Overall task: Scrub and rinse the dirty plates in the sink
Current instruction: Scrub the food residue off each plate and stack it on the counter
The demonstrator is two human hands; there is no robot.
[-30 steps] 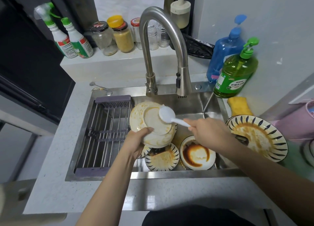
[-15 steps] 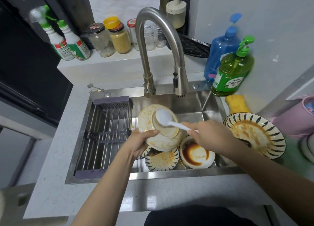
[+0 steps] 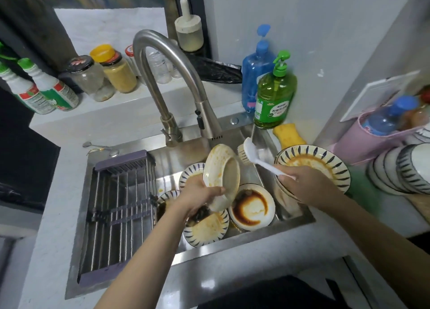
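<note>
I've tipped the plate (image 3: 222,177) nearly upright over the sink's (image 3: 288,215) middle and lifted the brush (image 3: 250,154) off; left fingers (image 3: 216,190) clamp its slippery, breakable lower rim, right fingers (image 3: 287,176) wrap the handle

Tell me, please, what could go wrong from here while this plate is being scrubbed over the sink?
The left hand holds the greasy plate tilted on edge by its lower rim; it could slip onto the sauce-stained plate below and chip. The brush in the right hand is off the plate near the striped plate perched on the sink edge, which a swing might knock.
</note>
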